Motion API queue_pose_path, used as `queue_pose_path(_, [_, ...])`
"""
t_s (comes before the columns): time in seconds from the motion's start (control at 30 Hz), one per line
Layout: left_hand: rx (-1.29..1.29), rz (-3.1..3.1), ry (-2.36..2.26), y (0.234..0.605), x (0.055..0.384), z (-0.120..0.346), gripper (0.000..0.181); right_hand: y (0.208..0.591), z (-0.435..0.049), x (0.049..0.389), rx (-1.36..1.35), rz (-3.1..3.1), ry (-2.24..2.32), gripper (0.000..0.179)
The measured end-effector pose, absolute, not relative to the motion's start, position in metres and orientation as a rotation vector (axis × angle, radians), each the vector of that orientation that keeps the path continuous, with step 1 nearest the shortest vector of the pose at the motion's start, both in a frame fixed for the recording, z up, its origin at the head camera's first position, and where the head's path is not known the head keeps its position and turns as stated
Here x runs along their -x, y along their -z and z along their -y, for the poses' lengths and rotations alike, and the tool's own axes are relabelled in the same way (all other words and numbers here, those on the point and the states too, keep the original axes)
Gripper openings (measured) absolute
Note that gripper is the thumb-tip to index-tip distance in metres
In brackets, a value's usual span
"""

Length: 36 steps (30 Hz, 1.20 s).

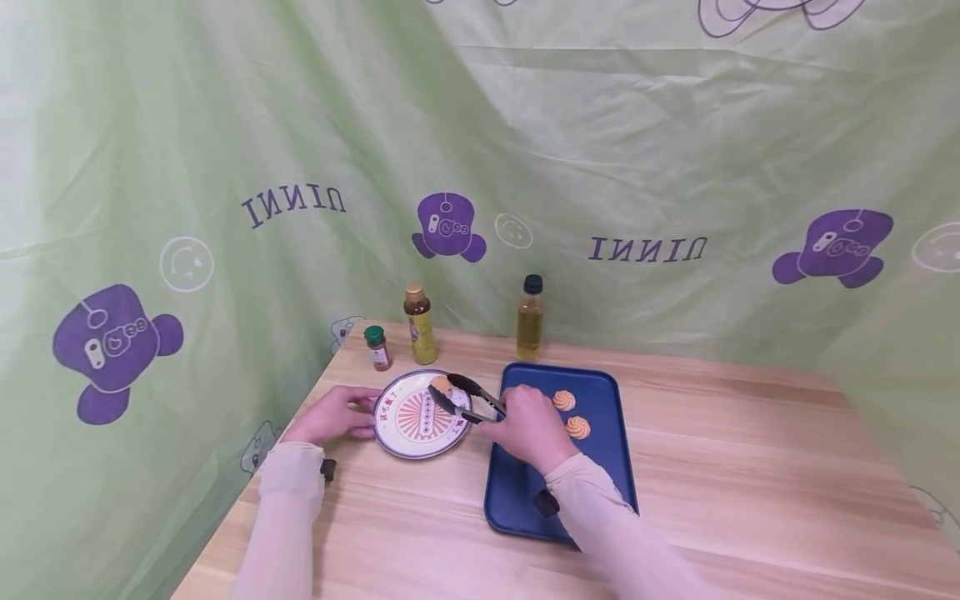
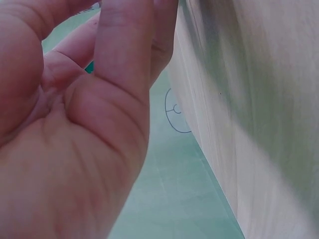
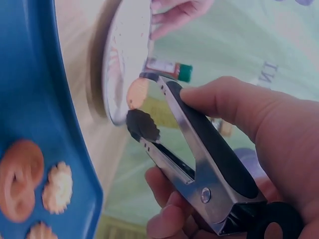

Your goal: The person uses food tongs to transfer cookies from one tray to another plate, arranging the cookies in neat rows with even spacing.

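Note:
My right hand (image 1: 534, 425) grips black-and-silver kitchen tongs (image 3: 204, 149), their spread tips over the plate. A round orange-brown cookie (image 3: 137, 93) shows between the tips, at the plate's surface. The white plate (image 1: 408, 429) has a dark rim and a red sunburst print. At its left edge my left hand (image 1: 337, 414) holds the rim between thumb and fingers. Under my right forearm lies a blue tray (image 1: 607, 475) with swirled cookies (image 1: 577, 427) on it. A pretzel-shaped cookie (image 3: 21, 180) also lies there, seen in the right wrist view.
Behind the plate stand a green-capped spice jar (image 1: 378, 348) and a yellow-labelled bottle (image 1: 422, 329). An oil bottle (image 1: 529, 321) with a dark cap is just behind the tray. Green printed cloth (image 1: 360, 267) hangs around the wooden table (image 1: 720, 467).

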<state>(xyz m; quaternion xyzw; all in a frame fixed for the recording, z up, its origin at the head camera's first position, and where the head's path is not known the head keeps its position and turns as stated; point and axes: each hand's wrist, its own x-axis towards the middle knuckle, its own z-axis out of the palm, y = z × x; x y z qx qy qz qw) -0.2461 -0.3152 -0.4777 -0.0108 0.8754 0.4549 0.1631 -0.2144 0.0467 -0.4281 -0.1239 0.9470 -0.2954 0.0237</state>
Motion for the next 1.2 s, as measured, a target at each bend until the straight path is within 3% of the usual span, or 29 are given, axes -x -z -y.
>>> queue_pose_path(0.43, [-0.042, -2.471, -1.335, 0.475, 0.248, 0.313, 0.063, 0.433, -0.014, 0.219, 0.484, -3.059, 0.748, 0.033])
queue_pose_path(1.2, [-0.038, -2.498, -1.302, 0.477, 0.247, 0.316, 0.062, 0.439, -0.002, 0.218, 0.470, -3.032, 0.721, 0.038])
